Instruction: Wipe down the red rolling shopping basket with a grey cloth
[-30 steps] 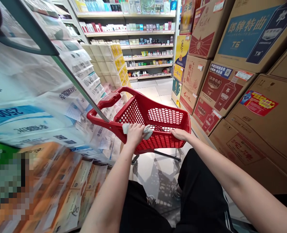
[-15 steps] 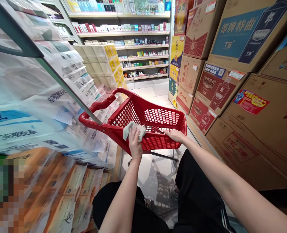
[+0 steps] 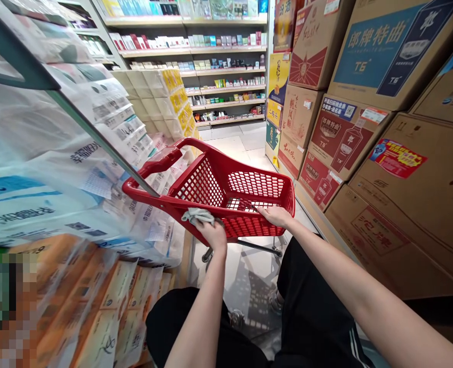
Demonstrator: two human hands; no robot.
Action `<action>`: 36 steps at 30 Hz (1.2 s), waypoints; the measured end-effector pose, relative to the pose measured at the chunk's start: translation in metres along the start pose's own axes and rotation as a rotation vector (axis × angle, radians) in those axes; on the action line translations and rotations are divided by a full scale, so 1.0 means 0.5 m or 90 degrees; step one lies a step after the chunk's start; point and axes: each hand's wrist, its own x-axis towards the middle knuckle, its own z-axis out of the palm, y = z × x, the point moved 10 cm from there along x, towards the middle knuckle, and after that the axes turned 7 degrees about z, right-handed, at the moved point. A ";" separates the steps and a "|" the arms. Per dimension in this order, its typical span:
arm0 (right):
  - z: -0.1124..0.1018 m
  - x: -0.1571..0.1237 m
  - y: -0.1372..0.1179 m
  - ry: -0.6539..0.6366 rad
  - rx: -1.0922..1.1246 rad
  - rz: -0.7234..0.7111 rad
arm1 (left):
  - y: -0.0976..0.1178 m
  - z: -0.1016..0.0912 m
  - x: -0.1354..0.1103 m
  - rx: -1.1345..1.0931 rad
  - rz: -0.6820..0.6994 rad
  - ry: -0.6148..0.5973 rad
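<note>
A red plastic shopping cart (image 3: 257,174) stands sideways in front of me, its handle end to the left. My left hand (image 3: 213,232) presses a pale grey-green cloth (image 3: 197,215) against the outer side of the cart, below the near rim. The fingers are bent over the cloth and partly hidden by it. On the near rim toward the right end, my right hand (image 3: 276,215) grips the edge, with some fingertips inside the basket. Through the basket's openings the tiled floor shows.
White plastic-wrapped packs (image 3: 76,168) and orange packs (image 3: 107,306) are piled on my left. Cardboard cartons (image 3: 364,138) rise on the right. Shelves of small goods (image 3: 195,51) stand at the back. A grey metal pole (image 3: 103,138) crosses in front at the left.
My left hand has moved left and down with the cloth, from the near rim onto the cart's outer side. My right hand stays on the rim.
</note>
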 end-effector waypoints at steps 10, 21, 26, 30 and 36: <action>-0.008 -0.007 -0.001 0.016 -0.008 0.002 | 0.172 0.065 -0.111 -0.073 0.075 -0.034; -0.009 -0.032 -0.007 0.041 -0.048 -0.013 | 0.117 0.060 -0.110 0.017 0.165 -0.077; -0.010 -0.035 -0.012 0.056 -0.054 -0.033 | 0.032 -0.011 -0.012 0.079 0.076 0.002; -0.009 -0.038 -0.014 0.056 -0.052 -0.037 | 0.005 -0.060 0.025 0.096 0.020 0.064; -0.003 -0.044 -0.010 0.045 -0.050 -0.023 | 0.004 -0.046 -0.002 0.083 -0.011 0.059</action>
